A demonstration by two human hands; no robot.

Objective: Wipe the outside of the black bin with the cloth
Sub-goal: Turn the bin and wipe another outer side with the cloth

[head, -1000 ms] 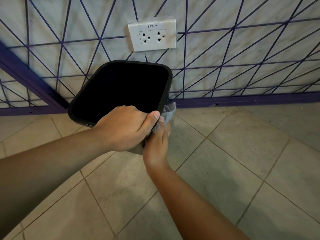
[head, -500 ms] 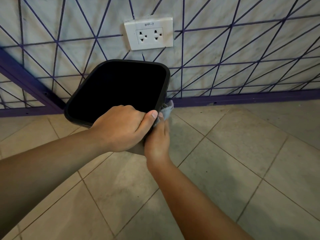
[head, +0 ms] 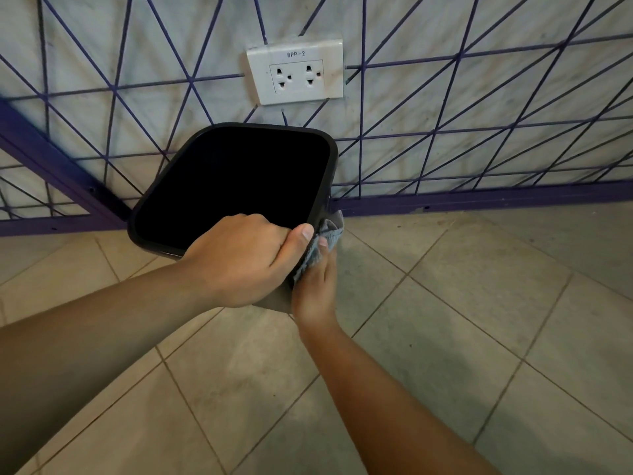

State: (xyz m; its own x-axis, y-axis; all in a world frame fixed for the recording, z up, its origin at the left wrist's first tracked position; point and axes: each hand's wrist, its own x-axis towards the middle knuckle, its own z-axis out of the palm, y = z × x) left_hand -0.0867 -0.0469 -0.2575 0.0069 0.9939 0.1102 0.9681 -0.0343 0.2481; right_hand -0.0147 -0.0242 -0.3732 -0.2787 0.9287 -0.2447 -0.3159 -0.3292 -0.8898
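Note:
A square black bin (head: 191,156) with rounded corners stands on the tiled floor close to the wall, its dark opening facing up. My left hand (head: 243,258) grips the bin's near rim, thumb over the right near corner. My right hand (head: 315,286) is lower, at that same corner, and holds a grey-blue cloth (head: 325,234) against the bin's outer side. Most of the cloth is hidden behind my left hand and the bin's wall.
A white double wall socket (head: 296,72) sits just above the bin. The pale wall (head: 479,97) carries a purple line pattern and a purple skirting (head: 479,198). Beige floor tiles (head: 445,320) spread around the bin.
My right hand and the cloth have slid slightly along the bin's right near corner. The left hand keeps its grip on the rim.

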